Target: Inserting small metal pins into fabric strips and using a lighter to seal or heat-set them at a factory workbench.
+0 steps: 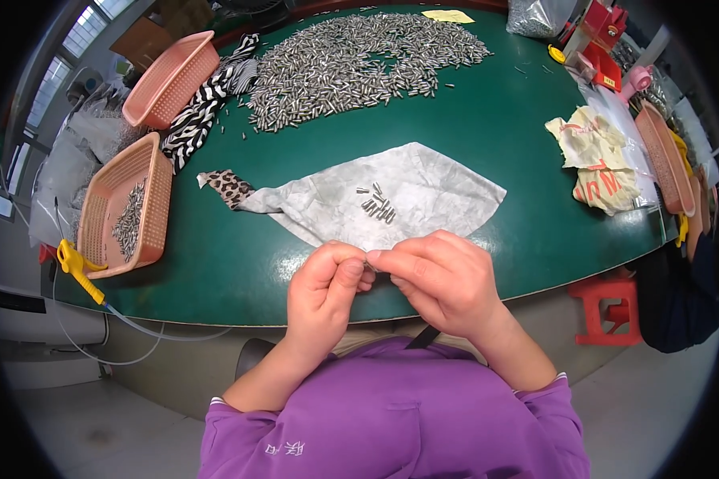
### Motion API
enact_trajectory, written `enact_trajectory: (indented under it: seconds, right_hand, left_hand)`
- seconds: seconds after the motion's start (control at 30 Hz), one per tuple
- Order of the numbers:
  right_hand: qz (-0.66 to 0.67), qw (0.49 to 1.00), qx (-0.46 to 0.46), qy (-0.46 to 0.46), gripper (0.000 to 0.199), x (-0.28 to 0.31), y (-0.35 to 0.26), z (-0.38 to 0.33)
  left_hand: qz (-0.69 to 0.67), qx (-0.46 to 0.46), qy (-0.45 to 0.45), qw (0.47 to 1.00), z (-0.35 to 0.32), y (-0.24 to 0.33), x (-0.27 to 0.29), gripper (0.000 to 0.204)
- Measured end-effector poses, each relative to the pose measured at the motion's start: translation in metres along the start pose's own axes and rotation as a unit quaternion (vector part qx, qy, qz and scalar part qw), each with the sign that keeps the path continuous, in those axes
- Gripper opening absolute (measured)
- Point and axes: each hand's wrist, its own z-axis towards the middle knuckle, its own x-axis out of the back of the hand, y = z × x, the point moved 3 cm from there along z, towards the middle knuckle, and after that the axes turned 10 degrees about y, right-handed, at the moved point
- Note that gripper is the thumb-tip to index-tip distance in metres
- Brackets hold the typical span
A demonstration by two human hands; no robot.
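Observation:
My left hand [323, 287] and my right hand [447, 279] meet at the table's near edge, fingertips touching. Both are closed in a pinch around something tiny, mostly hidden by the fingers; a greyish bit shows between them. Just beyond them a stained white cloth [447, 188] lies spread on the green table [519, 120]. Several small metal pins [378, 209] rest in a loose cluster on that cloth. A leopard-print cloth piece [230, 190] lies at its left corner.
A wide heap of metal pins [327, 72] covers the far table. At left are a pink basket holding pins [161, 215], another pink basket [172, 80], zebra-print cloth [192, 128] and a yellow air gun [80, 271]. Crumpled yellowish cloth [595, 156] lies right; a red stool [607, 311] stands below.

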Motion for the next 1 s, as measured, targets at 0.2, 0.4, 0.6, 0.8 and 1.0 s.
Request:
enact_trajectory:
  seconds: [0.2, 0.4, 0.6, 0.8, 1.0]
  right_hand:
    - [-0.039, 0.999, 0.017, -0.011, 0.032, 0.0025, -0.0017, 0.0016]
    - [-0.024, 1.0, -0.002, 0.017, 0.032, 0.0022, 0.0001, 0.0017]
    - [-0.001, 1.0, 0.001, 0.007, 0.03, 0.0017, -0.0006, 0.0004]
    - [-0.005, 1.0, 0.004, 0.009, 0.032, 0.0008, -0.0011, -0.0005]
    - [-0.062, 0.997, 0.032, 0.014, 0.035, 0.0008, 0.001, -0.0001]
  left_hand:
    - [0.01, 0.006, -0.016, 1.0, -0.0007, 0.0006, -0.0003, 0.017]
    - [-0.002, 0.033, -0.016, 0.999, -0.0016, 0.0013, -0.0013, 0.019]
    - [0.005, 0.007, 0.0, 1.0, -0.0015, 0.0012, -0.0011, 0.019]
    - [0.011, -0.014, -0.002, 1.0, -0.0006, 0.001, -0.0007, 0.018]
    - [0.015, 0.015, -0.017, 1.0, -0.0016, 0.0009, -0.0024, 0.018]
